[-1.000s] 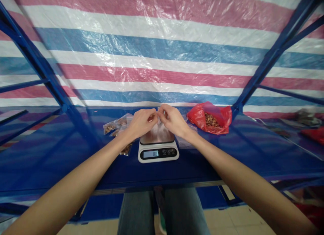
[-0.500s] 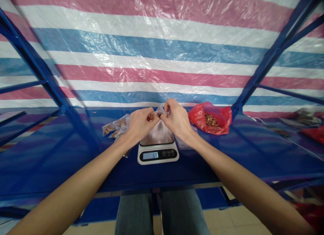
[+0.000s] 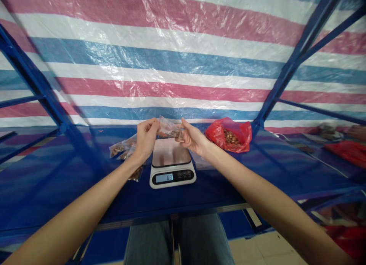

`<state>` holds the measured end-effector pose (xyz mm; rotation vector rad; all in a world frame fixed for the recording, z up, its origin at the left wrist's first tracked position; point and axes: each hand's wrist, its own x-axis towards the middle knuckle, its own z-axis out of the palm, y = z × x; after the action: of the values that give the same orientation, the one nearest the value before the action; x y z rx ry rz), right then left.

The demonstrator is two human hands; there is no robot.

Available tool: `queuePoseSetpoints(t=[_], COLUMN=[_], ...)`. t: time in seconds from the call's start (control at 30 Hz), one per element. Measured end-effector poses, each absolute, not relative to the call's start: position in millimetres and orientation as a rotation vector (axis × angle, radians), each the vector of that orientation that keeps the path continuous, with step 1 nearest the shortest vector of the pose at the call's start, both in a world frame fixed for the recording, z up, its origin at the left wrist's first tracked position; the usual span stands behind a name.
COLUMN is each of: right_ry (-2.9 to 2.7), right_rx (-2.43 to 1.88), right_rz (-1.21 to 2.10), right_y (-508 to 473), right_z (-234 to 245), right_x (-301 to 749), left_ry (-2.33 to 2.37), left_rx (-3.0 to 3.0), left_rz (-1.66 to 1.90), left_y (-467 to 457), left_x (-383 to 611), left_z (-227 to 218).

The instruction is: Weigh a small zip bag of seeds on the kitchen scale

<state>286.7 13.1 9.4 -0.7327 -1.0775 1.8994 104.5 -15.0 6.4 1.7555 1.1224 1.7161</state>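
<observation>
Above the far end of a white kitchen scale (image 3: 173,176), a small clear plastic bag (image 3: 169,128) is held tilted, with brown bits gathered toward its right end. My left hand (image 3: 146,137) pinches the bag's left end. At the filled end, my right hand (image 3: 194,137) has its fingers curled against the bag, with its thumb pointing up. The scale's metal plate (image 3: 171,154) lies bare below, and its lit display seems to read 63. Left of the scale, partly behind my left hand, lie several filled clear bags (image 3: 121,149).
A red plastic bag (image 3: 245,132) of brown, nut-like pieces (image 3: 231,137) stands open at right. Flat clear plastic (image 3: 201,162) lies beside the scale. Blue metal posts (image 3: 281,80) frame the blue shelf (image 3: 85,189), with a striped tarp (image 3: 177,74) behind. A cable (image 3: 328,163) runs along the right.
My hands have moved apart, and the small bag between them has turned onto a slant, its filled end at my right hand. The display went from about 69 to 63. The view shifted slightly.
</observation>
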Motion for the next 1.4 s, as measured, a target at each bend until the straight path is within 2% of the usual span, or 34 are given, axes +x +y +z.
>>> queuePoseSetpoints(t=[0.13,0.27,0.47,0.63,0.8,0.93,1.13,1.4], right_ry=[-0.918,-0.903,-1.237,-1.195,-1.358,-1.683,-1.962,-2.022], right_rx=[-0.714,-0.791,-0.975,-1.106,-1.412,-1.643,-1.789,-1.813], right_rz=[2.019,1.984,1.343,0.778,0.187,-0.267,-0.535,-0.718], right_y=[7,2,13,41,55,58,64,70], right_z=[11,13,41,67,68,63,70,81], right_x=[284,279,306,394,479,494,478,480], left_ry=[1.082,1.046,0.959,0.961,1.005,1.023,1.046,1.049], left_rx=[1.745,1.782,1.826,1.793,1.781,1.777,1.763,1.776], left_rz=[1.698,1.664,1.678,1.736,1.74,1.751,1.822,1.855], left_y=[-21,-30,-33,-20,-13,-9,-8,-10], left_x=[111,117,118,110,104,104,102,100], left_z=[6,9,11,5,1,-1,2,5])
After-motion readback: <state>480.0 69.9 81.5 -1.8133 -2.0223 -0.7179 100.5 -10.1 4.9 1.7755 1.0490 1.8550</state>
